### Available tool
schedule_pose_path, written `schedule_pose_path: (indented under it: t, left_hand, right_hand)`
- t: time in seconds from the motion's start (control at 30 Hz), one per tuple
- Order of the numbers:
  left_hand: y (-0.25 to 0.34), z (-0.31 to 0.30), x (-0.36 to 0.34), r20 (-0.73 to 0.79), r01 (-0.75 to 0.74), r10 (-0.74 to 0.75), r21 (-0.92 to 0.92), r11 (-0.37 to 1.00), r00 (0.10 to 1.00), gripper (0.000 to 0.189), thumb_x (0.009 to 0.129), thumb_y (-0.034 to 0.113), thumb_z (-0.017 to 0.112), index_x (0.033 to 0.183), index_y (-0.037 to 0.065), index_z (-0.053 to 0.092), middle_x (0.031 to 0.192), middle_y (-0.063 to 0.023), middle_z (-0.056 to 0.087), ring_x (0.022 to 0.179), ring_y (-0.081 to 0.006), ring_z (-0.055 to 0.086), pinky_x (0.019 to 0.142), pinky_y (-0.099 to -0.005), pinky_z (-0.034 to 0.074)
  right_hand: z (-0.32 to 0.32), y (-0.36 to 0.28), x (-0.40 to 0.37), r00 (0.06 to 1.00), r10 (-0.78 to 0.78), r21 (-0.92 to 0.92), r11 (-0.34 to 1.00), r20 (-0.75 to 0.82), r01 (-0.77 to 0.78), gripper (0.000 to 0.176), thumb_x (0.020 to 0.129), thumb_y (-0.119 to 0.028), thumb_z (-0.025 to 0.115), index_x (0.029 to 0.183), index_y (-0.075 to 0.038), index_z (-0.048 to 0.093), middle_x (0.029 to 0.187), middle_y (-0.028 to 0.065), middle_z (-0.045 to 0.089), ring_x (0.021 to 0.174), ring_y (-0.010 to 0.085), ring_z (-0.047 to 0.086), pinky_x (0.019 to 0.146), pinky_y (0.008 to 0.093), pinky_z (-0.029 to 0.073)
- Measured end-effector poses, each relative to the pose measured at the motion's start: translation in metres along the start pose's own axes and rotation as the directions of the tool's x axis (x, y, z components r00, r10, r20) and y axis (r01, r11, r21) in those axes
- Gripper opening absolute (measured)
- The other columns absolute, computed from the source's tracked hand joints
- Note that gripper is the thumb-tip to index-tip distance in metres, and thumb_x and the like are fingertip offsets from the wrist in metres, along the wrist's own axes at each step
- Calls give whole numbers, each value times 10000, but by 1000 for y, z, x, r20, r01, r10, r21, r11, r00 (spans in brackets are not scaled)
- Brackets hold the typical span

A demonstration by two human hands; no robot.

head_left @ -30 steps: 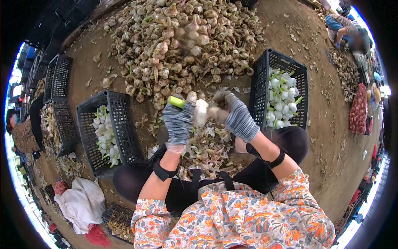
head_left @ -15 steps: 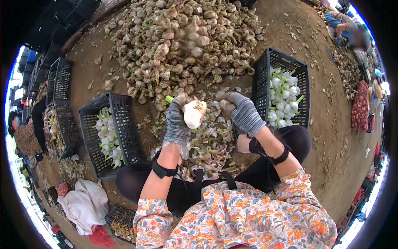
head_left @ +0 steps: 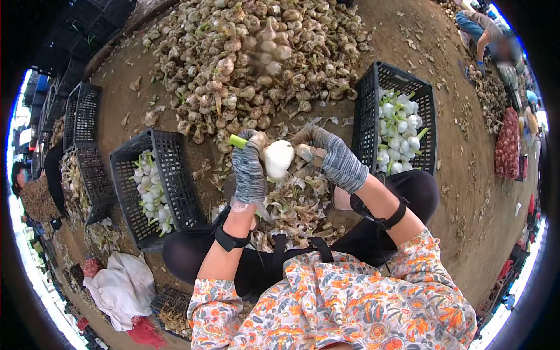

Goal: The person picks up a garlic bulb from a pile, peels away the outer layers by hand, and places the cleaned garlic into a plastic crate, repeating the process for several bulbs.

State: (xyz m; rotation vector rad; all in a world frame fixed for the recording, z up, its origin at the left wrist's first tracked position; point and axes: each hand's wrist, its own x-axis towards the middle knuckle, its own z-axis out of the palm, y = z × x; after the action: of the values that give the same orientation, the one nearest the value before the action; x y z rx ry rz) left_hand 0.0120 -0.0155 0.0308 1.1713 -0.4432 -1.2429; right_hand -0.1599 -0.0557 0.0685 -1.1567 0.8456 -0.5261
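Observation:
A peeled-looking white garlic bulb (head_left: 279, 158) with a cut green stem is gripped in my left hand (head_left: 249, 166), which wears a grey striped glove. The stem end pokes out on the left side of that fist. Close by on the bulb's right, my right hand (head_left: 338, 158), in a matching glove, has its fingers curled in. Its fingertips reach the bulb's side or nearly so; what they hold, if anything, I cannot make out. Below both hands lie loose garlic skins (head_left: 300, 213) on the ground, between my crossed legs.
A big heap of unpeeled garlic (head_left: 251, 70) rises ahead. Black crates of cleaned garlic stand at the left (head_left: 186, 192) and right (head_left: 427, 111). Farther off are a bent-over person (head_left: 475, 29), a red mesh sack (head_left: 507, 143) and a white cloth sack (head_left: 119, 289).
My right hand has come left, closer to the bulb. The brown skin seen on the bulb earlier no longer shows, and its face looks white. More of the green stem sticks out.

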Motion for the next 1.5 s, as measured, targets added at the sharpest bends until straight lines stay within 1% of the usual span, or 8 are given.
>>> schedule_pose_path:
  t: [0.23,0.43,0.6,0.77,1.0,1.23,1.33,1.5]
  left_hand:
    - [11,6,-4,98,-310,297,181,933,950,66,812,122,542,845,70,517,799,5,522,733,-82,474,711,-239,407]
    - [11,3,0,218,-90,154,-277,957,964,108,708,118,551,771,55,491,784,-52,491,709,-150,473,714,-293,404]
    - [4,9,-6,51,-167,174,-109,980,983,97,743,100,512,823,46,501,837,-52,520,753,-131,485,752,-275,409]
    - [-6,10,-7,-26,-243,242,-8,970,970,113,737,110,502,829,48,482,783,-40,497,724,-135,471,728,-279,413]
    - [-6,4,-1,-137,-176,155,-161,971,978,113,748,105,496,844,45,492,778,-43,504,717,-144,482,715,-286,417]
    - [2,13,-10,17,-461,472,245,853,881,61,766,69,490,823,47,495,792,-26,489,703,-113,469,682,-261,409]
    - [3,9,-3,-122,-207,187,-179,962,975,104,737,81,529,819,41,481,749,-51,494,675,-134,476,667,-271,426]
    - [0,2,9,-150,-55,0,-364,930,989,54,745,101,506,769,52,502,711,-29,500,672,-142,500,658,-274,437]
  right_hand:
    - [2,-7,1,995,-12,-17,1000,-98,10,208,835,-156,580,964,3,543,788,30,584,663,99,531,576,245,479]
    - [-15,31,8,981,-129,-581,813,-148,19,187,824,-146,544,933,5,554,765,121,597,716,161,583,598,289,482]
    - [5,-1,0,992,105,150,984,-76,-93,308,809,-190,600,993,32,490,793,101,579,756,154,583,593,263,496]
    - [19,11,3,982,99,-223,966,-158,-134,330,765,-163,659,986,5,480,835,82,556,790,111,568,539,237,504]
    - [13,0,-5,993,103,428,896,59,-118,305,780,-121,646,1026,-14,502,926,50,547,869,102,524,757,248,466]
    - [12,21,6,986,103,138,987,-129,-85,237,741,-112,669,893,-10,520,733,46,571,626,135,550,564,263,481]
    - [7,46,6,983,-21,-398,916,-184,-55,214,695,-66,658,877,-16,556,808,111,602,713,189,580,666,305,468]
    - [13,23,1,949,-230,-386,913,-217,133,287,743,-28,568,1027,-70,566,918,139,587,849,277,583,738,327,472]
